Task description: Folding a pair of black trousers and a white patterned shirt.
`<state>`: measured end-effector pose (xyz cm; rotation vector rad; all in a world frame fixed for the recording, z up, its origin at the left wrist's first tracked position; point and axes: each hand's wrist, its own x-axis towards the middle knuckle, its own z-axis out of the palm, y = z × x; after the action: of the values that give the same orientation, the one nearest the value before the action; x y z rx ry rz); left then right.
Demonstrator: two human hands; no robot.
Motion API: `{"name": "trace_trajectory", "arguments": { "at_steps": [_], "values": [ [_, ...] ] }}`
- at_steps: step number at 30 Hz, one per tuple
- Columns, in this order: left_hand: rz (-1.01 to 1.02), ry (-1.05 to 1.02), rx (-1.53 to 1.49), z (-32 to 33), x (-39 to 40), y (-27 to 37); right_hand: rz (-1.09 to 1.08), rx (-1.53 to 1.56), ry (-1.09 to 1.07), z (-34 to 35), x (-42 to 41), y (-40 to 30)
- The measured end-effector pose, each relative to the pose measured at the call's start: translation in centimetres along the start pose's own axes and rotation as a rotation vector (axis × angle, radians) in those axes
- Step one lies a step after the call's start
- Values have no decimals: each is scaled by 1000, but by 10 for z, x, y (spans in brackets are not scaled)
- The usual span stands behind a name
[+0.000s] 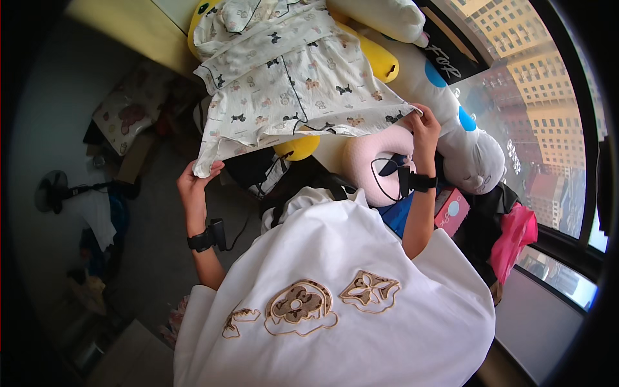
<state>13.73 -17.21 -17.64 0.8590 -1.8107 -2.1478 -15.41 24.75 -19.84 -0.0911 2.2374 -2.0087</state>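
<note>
A white pajama shirt (pixel 300 87) printed with small animals and edged in dark piping spreads out before me. My left hand (pixel 196 181) pinches one corner of its near hem. At the opposite corner, my right hand (pixel 423 128) grips the same hem, so the edge hangs stretched between both hands. The far part of the shirt lies folded over itself across yellow plush toys. Both wrists wear black straps with small devices and cables. Below the hem, close to my right forearm, sits a pink U-shaped neck pillow (pixel 360 164).
A long white plush toy with blue spots (pixel 447 106) lies along the window (pixel 537 121) at right. Near it are a red box (pixel 451 210) and a pink plastic bag (pixel 515 237). A small fan (pixel 52 192) and a cardboard box (pixel 135 159) stand at left.
</note>
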Motion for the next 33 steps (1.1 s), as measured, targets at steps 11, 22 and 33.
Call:
{"name": "trace_trajectory", "arguments": {
  "at_steps": [11, 22, 33],
  "values": [
    [457, 262, 159, 11, -15, 23, -212, 143, 59, -9, -9, -20],
    [466, 440, 206, -50, -48, 44, -209, -254, -14, -55, -49, -111],
    [368, 329, 99, -32, 20, 27, -210, -134, -60, -23, 1, -83]
  ]
}}
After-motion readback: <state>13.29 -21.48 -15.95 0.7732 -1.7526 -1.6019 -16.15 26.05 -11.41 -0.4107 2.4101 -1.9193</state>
